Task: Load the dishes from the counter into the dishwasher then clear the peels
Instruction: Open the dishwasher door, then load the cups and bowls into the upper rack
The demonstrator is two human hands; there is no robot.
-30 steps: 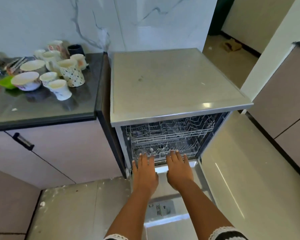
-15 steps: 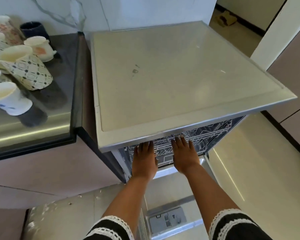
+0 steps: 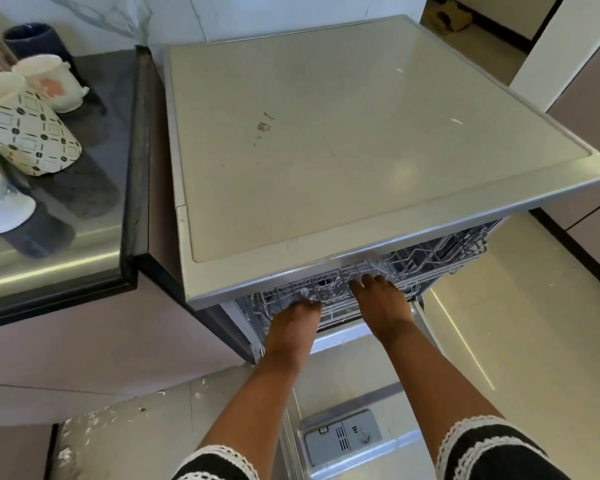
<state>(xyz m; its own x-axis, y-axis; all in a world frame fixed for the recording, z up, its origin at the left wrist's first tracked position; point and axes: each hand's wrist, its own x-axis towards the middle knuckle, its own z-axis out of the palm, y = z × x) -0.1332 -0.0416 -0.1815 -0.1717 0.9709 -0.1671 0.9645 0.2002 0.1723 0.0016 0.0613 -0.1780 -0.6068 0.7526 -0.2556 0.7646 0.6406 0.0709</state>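
Both hands have slid deeper under the grey dishwasher top: left hand and right hand curl onto the white wire rack (fingertips hidden); patterned ceramic cups wait on the dark desk.

Both hands reach into the open dishwasher. The left hand curls its fingers over the wire rack, and the right hand rests on it too. Cups sit on the counter (one has a diamond pattern).
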